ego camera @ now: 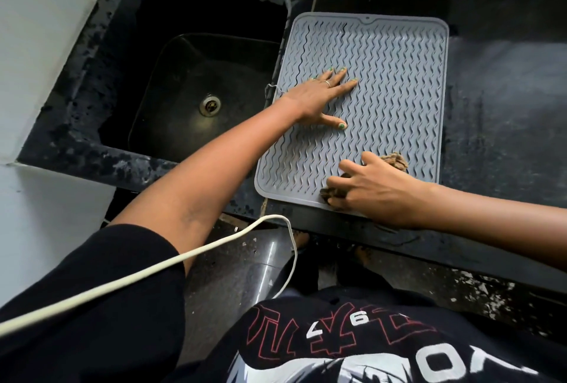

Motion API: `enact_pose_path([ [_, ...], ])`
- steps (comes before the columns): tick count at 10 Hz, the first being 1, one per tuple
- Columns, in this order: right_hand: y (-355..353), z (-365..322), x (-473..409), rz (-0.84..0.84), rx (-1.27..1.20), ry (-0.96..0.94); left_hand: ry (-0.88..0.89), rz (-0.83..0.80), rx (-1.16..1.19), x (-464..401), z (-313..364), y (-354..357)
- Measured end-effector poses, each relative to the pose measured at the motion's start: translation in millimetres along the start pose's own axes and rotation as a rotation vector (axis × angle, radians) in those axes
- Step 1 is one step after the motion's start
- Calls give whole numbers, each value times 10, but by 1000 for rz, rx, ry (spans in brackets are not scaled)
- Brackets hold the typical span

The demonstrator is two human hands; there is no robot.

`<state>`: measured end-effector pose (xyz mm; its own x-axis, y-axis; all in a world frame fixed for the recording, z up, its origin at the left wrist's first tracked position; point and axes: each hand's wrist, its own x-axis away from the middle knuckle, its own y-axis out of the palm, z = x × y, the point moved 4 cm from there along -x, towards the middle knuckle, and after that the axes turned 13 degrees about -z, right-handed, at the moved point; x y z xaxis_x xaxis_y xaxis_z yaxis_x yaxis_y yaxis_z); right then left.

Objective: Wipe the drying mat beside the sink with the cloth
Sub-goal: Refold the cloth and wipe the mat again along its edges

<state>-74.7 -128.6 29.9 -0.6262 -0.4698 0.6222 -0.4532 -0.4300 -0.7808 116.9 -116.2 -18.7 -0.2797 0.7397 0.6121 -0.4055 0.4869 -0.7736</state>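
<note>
A black short-sleeved shirt (pixel 352 345) printed "67", perhaps, green-painted nails, 1 ring (pixel 327 84).

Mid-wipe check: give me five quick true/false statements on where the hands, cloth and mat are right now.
1. The left hand lies flat with straight fingers on the drying mat. True.
2. The right hand holds the cloth at the mat's far edge. False: its grip bunches the brown cloth at the near edge.
3. The mat lies to the right of the sink. True.
4. Dishes stand on the mat. False: only the two hands and the cloth are on it.
5. The cloth lies in the sink. False: it is on the mat, under the right hand.
</note>
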Motion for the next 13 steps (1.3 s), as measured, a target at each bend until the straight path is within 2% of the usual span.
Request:
enact_pose_path([
  [4,431,150,497,-217,7,32,11,-7,16,47,38,-35],
  [5,444,191,579,-325,27,47,4,-10,20,45,31,-32],
  [6,356,249,571,-296,11,51,2,-15,23,29,18,-29],
  [7,252,186,475,-103,-51,38,4,-4,22,17,5,-17],
  [8,373,73,433,-102,-57,19,11,-4,23,8,9,-21],
  [9,460,105,568,-164,-66,55,12,-7,25,15,11,-16],
  [11,540,144,746,-434,9,94,10,-14,38,6,14,-23],
  [12,478,205,759,-522,43,51,11,-21,69,34,19,-34],
  [13,206,404,677,-454,-40,-104,-5,8,213,25,0,-77],
])
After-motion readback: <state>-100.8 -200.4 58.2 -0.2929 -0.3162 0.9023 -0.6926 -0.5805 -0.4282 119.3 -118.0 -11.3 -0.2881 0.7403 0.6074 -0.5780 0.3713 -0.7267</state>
